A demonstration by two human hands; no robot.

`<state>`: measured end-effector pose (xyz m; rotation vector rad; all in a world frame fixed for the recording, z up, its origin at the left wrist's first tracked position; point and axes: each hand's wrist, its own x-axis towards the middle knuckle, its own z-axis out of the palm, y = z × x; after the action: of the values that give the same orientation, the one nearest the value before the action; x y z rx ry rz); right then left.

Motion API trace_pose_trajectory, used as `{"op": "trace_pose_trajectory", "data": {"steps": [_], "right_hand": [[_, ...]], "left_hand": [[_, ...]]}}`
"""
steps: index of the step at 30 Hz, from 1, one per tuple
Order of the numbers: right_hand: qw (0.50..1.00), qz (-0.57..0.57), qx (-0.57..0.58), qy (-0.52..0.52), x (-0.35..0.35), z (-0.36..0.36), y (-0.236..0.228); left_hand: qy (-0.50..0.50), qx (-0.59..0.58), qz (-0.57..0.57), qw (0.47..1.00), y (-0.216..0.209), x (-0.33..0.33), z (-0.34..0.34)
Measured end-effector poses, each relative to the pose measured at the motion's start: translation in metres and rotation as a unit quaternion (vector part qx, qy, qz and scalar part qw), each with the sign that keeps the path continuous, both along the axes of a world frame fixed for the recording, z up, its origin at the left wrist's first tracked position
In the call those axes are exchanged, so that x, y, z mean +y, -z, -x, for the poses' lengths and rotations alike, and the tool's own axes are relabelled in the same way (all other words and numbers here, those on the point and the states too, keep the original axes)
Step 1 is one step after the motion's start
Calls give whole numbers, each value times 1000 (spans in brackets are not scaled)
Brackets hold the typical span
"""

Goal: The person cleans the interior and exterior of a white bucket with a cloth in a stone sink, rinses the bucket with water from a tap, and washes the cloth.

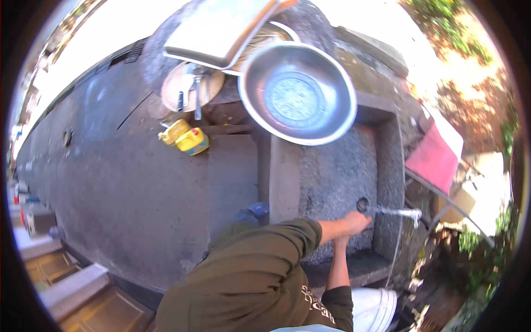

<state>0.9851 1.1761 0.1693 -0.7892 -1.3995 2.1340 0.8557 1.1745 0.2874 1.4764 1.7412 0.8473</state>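
Over the right side of a grey stone sink (337,171), my two hands meet close together. My left hand (357,222) lies uppermost, its fingers curled in; what they close on is hidden. Mostly covered by it, my right hand (341,240) comes up from below, and its fingers do not show. A thin stream of water (390,211) runs from the tap (415,214) beside them toward the dark drain hole (362,205). Across the sink's far end rests a wide steel basin (254,94), apart from both hands, with a ringed, shiny bottom.
Beyond the basin leans a pale rectangular tray (215,33). Left of it, a round wooden board (170,88) bears knives and other utensils. Yellow jugs (192,141) stand on the concrete floor. A white bucket (376,310) is near my right arm; a red folding chair (437,157) stands right.
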Motion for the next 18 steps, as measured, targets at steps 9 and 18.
{"op": "trace_pose_trajectory", "data": {"steps": [9, 18], "right_hand": [[843, -281, -446, 110, -55, 45, -128], [848, 64, -234, 471, -24, -7, -76]], "left_hand": [[-107, -503, 201, 834, 71, -22, 35], [231, -306, 197, 902, 51, 10, 13]]}}
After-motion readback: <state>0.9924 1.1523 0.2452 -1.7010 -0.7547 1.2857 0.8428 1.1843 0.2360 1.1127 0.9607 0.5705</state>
